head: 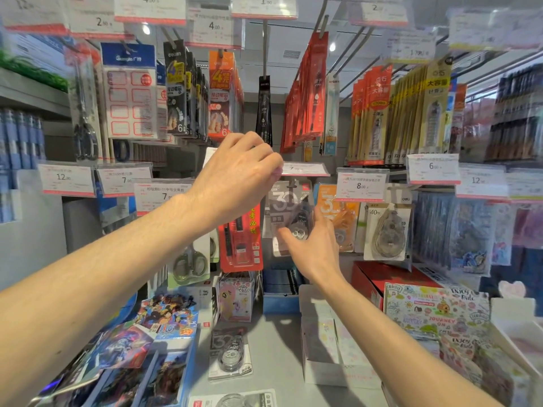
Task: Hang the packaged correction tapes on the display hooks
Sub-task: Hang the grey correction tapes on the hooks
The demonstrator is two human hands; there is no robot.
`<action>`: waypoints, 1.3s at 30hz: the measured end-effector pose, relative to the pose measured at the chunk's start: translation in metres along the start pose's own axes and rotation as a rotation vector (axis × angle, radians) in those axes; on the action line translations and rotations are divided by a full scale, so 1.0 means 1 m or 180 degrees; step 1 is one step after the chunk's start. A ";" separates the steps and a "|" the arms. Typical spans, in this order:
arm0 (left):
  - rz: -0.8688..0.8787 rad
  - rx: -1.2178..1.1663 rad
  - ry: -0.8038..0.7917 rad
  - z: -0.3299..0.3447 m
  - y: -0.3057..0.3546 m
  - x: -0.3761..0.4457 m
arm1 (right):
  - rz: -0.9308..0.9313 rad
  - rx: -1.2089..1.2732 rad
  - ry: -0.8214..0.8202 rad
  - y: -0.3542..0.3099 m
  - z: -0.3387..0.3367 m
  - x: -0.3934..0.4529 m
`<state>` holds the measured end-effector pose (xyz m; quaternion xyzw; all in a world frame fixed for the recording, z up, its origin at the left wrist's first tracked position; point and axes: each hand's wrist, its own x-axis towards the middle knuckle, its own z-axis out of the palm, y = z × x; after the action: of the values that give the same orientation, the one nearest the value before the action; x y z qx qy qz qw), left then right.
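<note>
A: Your left hand. State?

B: Raised to the price tag at the hook's front end, fingers curled, tips pinching the tag's left edge.

A: Right hand?

B: Fingers straight, spread, laid against the grey correction tape pack. Gripping nothing that I can see. That pack hangs from the hook just under the tag.

A: Neighbours?

B: Orange pack just beside it on the right, a clear 40m pack further right. Red pack on its left.

A: Anything still down?

B: One more grey pack lies flat on the table below, well apart from your hands. Another pack at the bottom edge, partly cut off.
</note>
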<state>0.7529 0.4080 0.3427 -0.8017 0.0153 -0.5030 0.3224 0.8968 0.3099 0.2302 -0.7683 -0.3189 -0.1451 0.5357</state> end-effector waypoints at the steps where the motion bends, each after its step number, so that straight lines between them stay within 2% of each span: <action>1: 0.0003 -0.0005 -0.0003 0.000 0.000 0.000 | 0.0003 -0.0154 -0.0037 0.001 0.003 0.003; 5: 0.0024 -0.0019 -0.0001 0.001 0.001 -0.001 | -0.0040 -0.0619 -0.0260 0.002 0.009 0.011; 8: 0.0074 0.0034 0.0003 0.002 0.001 -0.003 | -0.0226 -0.0749 -0.0140 0.007 0.007 0.009; 13: 0.0072 0.0070 -0.0028 0.004 0.001 -0.003 | -0.1191 -0.1461 0.0230 0.015 0.002 -0.001; 15: 0.0082 0.0084 -0.0054 0.004 0.001 -0.003 | -0.1328 -0.1748 -0.0027 0.012 0.003 0.003; 18: 0.0090 0.0106 -0.0057 0.004 0.000 -0.004 | -0.1127 -0.2062 -0.0423 0.010 0.011 0.015; 23: 0.0140 0.0157 -0.0077 0.002 0.001 -0.005 | -0.1090 -0.1635 -0.0202 0.019 0.024 0.027; 32: 0.0286 0.0256 -0.0073 0.002 0.001 -0.014 | -0.1020 -0.1798 -0.0370 0.014 0.015 0.016; 39: 0.0548 0.0086 0.0176 0.004 0.014 -0.075 | -0.1133 -0.1539 -0.0663 0.030 -0.009 -0.027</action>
<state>0.7230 0.4253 0.2742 -0.7788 0.0863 -0.4956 0.3748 0.8967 0.2856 0.1963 -0.8162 -0.4577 -0.2287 0.2683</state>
